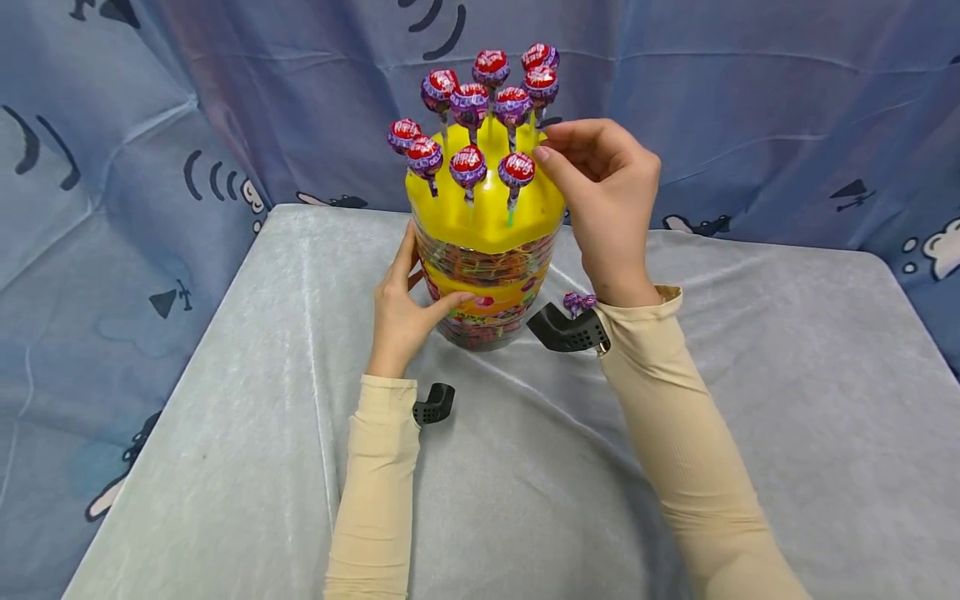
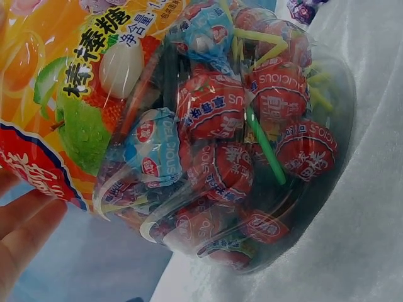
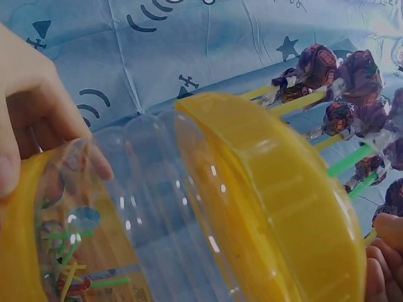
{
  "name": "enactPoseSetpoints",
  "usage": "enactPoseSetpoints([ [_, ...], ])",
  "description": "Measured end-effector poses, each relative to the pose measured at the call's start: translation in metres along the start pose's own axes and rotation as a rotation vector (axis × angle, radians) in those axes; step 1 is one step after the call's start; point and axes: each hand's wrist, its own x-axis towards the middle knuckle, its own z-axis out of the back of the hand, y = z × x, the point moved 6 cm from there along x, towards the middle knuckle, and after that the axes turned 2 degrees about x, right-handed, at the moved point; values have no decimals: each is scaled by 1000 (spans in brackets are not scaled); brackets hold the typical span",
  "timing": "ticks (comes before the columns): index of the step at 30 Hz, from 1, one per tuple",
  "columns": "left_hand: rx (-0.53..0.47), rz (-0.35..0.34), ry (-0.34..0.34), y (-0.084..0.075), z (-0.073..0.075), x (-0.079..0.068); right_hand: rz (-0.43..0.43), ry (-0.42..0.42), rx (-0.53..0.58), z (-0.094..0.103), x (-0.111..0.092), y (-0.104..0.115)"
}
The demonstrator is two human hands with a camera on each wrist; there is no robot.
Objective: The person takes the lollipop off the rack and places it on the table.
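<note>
A clear plastic jar [image 1: 480, 271] of wrapped lollipops stands on the table, topped by a yellow lid [image 1: 487, 221]. Several red-and-purple lollipops [image 1: 468, 167] stick up out of the lid. My left hand [image 1: 405, 312] grips the jar's side, thumb across its printed label; in the left wrist view its fingers [image 2: 31, 220] lie against that label. At the lid's right edge, my right hand [image 1: 615, 183] pinches a lollipop's stick between thumb and index finger, partly hidden. Low in the right wrist view, a yellow stick [image 3: 370, 237] meets these fingers.
Small purple lollipops [image 1: 580, 302] lie on the table beside the right wrist. A pale grey cloth [image 1: 247, 433] covers the table, and a patterned blue curtain [image 1: 300, 100] hangs behind it. Black wrist camera mounts [image 1: 566, 329] sit near both cuffs.
</note>
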Motion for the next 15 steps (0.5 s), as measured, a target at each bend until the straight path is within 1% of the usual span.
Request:
enactPoseSetpoints([
  [3,2,2,0,0,0,0,18,-4,-8,-1,2,-1],
  [6,4,2,-3,-1,0,0,5,-6,-7,-2,4,-2],
  [13,7,7,-3,-2,0,-1,-126,-23,60,-4,10,-8],
  [15,6,8,-1,-2,-1,0,-129,-25,66,-5,11,-8],
])
